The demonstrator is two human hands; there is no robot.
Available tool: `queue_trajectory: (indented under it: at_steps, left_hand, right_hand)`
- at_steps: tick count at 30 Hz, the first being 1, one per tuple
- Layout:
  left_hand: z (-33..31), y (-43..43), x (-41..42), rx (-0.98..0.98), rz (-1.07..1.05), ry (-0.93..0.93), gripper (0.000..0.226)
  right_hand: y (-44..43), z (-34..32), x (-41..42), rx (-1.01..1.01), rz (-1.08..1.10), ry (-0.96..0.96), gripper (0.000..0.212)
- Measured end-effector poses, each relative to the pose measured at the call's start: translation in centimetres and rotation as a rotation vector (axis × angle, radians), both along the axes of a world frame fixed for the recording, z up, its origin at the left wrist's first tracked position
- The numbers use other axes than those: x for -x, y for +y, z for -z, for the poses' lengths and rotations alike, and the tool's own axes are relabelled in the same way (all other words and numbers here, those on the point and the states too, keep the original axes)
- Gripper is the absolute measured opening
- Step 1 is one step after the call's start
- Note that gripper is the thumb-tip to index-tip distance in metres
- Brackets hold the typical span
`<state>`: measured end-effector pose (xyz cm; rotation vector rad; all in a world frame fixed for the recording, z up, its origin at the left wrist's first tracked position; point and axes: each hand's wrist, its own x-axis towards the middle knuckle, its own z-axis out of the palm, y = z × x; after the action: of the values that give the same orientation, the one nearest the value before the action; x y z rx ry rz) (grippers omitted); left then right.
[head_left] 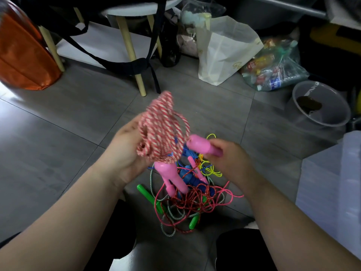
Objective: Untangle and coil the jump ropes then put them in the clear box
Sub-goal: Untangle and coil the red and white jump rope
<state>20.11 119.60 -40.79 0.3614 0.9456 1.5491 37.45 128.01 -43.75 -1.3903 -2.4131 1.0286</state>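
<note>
1. Jump ropes (pixel 191 200) in the head view lie in a tangled heap on the grey tiled floor (pixel 58 137), just ahead of my knees. Thin red, pink, yellow and green-and-white cords cross over one another, with blue handles (pixel 188 176) in the middle.
2. My left grip (pixel 125 153) is raised above the heap, grasping a red-and-white rope (pixel 162 130) gathered into loose loops. The loops stand up past my fingers and are blurred.
3. My right grip (pixel 228 159) is clenched around a pink handle (pixel 201 146). Its rounded end points toward the loops, just beside them.
4. A second pink handle (pixel 170 177) hangs below the loops, over the heap.
5. A green handle (pixel 145 192) lies at the left side of the heap, and a second green handle (pixel 194 222) lies at its near side.
6. The clear box (pixel 349 153) sits on the floor at the far right, well apart from the heap and cut off by the frame edge.
7. Further back on the floor stand a grey bucket (pixel 320 106), a cream bag (pixel 224 51) and a clear bag of bottles (pixel 273 69). An orange bag (pixel 23 55) is at the far left, and a pale wooden stool leg (pixel 140 83) stands beyond the loops.
</note>
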Motion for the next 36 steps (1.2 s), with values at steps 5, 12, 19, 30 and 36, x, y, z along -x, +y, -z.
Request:
queue_trajectory:
  at_steps: [5,12,19,30,36]
  left_hand:
    - [0.4,0.2,0.5,0.09,0.028,0.072,0.035]
    - [0.3,-0.2,0.2,0.101,0.168,0.219,0.04]
    - [0.0,-0.3,0.1,0.163,0.235,0.393,0.036]
    - [-0.1,-1.1,-1.2,0.117,0.613,0.721,0.011]
    - [2.4,-1.0,-1.2,0.346,0.55,0.907,0.038]
  right_hand:
    - [0.7,0.4,-0.7,-0.019,0.114,-0.109,0.02]
    - [0.9,0.6,-1.4,-0.012,0.183,-0.386,0.017]
    - [1.7,0.4,-1.6,0.005,0.267,-0.488,0.022]
    - [1.5,0.6,-1.0,-0.094,0.271,-0.549,0.027]
    - [1.2,0.1,-0.3,-0.275,0.337,-0.306,0.027]
